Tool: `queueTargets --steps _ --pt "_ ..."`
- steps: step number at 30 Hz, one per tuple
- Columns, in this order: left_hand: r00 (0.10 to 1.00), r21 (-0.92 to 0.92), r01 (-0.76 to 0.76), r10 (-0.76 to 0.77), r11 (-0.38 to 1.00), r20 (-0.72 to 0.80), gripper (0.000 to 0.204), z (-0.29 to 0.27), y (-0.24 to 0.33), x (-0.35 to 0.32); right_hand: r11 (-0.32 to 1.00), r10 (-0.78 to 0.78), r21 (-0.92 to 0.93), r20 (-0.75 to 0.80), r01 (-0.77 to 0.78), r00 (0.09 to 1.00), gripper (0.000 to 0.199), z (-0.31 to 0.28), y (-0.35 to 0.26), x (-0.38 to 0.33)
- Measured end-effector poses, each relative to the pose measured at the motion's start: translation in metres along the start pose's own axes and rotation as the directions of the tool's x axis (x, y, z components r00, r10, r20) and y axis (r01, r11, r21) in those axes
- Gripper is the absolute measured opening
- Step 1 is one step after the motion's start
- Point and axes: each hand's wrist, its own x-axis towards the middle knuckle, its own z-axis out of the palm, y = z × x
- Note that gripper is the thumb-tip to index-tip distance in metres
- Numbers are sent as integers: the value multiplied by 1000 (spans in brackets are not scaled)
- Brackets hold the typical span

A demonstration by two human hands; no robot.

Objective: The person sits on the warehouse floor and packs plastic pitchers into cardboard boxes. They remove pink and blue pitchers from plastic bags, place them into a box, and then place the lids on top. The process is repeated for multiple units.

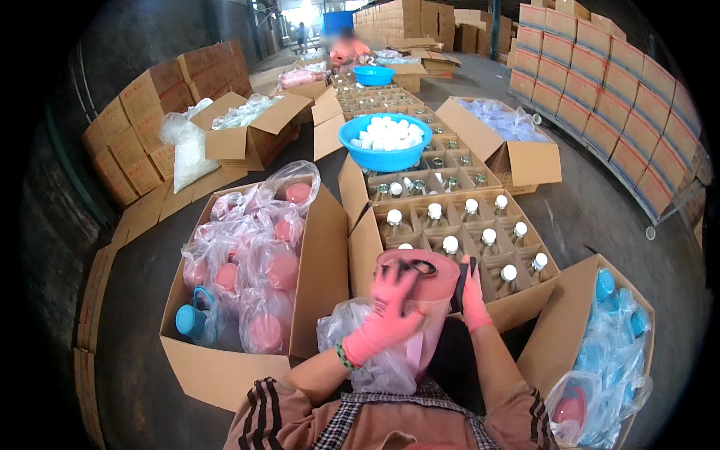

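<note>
A pink plastic jug (431, 315) with a round pink top stands upright against my lap, its handle facing me. My left hand (386, 311), in a pink glove with dark fingers, is at the left edge of the jug's top; its fingers are smeared by motion. On the jug's right side my right hand (471, 296) is closed against the wall, its dark fingers upright. A crumpled clear plastic bag (356, 337) lies around the jug's lower left side. Just beyond the jug, a divided carton (517, 311) holds several glass bottles with white caps.
Left, an open carton (225, 375) holds bagged pink jugs and a blue one (191, 321). Right, another carton (555, 337) holds bagged blue jugs. A blue basin (386, 157) of white caps sits on bottle cartons ahead. Stacked boxes (607, 97) flank both sides; a person (349, 49) works far ahead.
</note>
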Motion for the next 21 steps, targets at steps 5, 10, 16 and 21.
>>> queueTargets --steps 5,10,16,21 --pt "900 -225 354 -396 908 -181 49 27 -50 -9 934 -234 -272 21 231 972 53 42 -21 -40" --pt "941 -88 229 -244 969 -235 47 4 -36 4 974 -173 -156 -38 165 984 55 26 -16 -33" --pt "982 -121 88 -106 989 -157 49 0 -12 -3 937 -200 -315 -138 149 970 57 6 -5 -13" --pt "955 -250 185 -234 950 -182 47 28 -48 -5 990 -96 105 36 92 995 57 32 -12 -13"
